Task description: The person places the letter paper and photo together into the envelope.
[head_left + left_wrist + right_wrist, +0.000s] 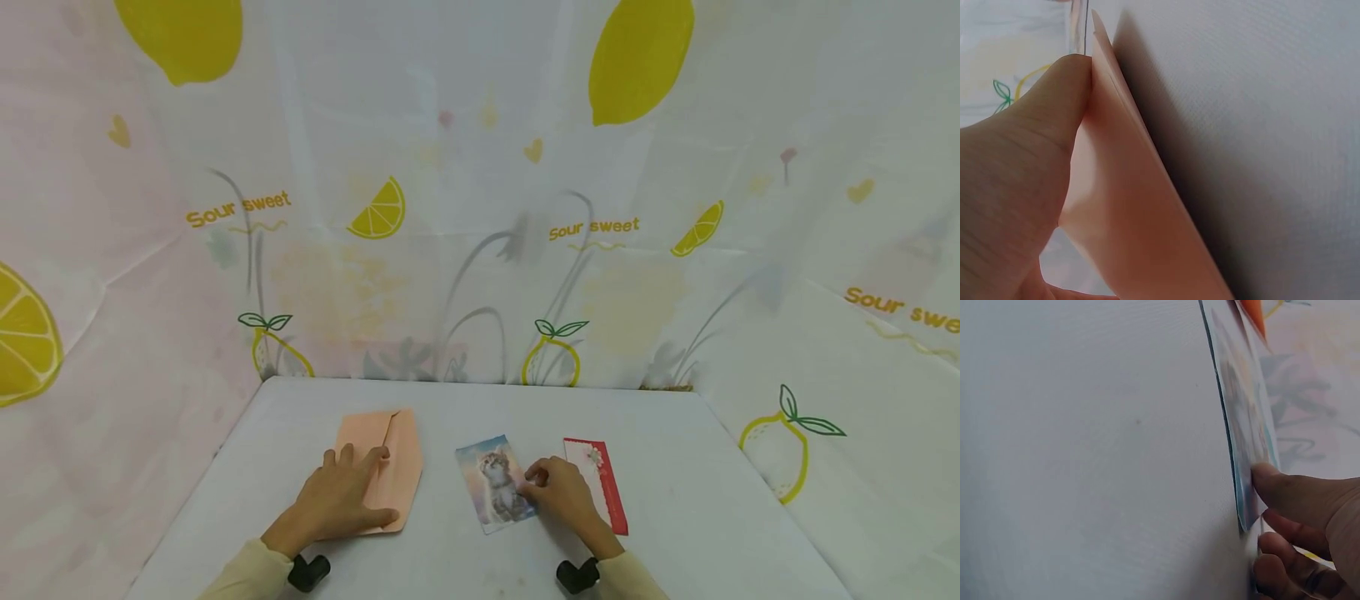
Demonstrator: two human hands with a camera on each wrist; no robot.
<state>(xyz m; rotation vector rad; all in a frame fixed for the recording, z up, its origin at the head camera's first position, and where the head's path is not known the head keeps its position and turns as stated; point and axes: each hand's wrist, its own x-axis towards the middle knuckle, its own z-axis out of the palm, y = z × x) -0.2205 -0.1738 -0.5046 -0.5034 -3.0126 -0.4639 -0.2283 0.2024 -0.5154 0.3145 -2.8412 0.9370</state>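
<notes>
Pressing left hand (341, 492) on envelope (397, 467), right fingers (537, 477) pinching card (495, 483)

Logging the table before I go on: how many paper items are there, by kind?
Peach envelope: 1
Kitten photo card: 1
Red-and-white card: 1
Total: 3

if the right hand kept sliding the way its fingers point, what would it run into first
The right hand points left across the kitten card it pinches; beyond that, probably the pink envelope under the left hand.
</notes>
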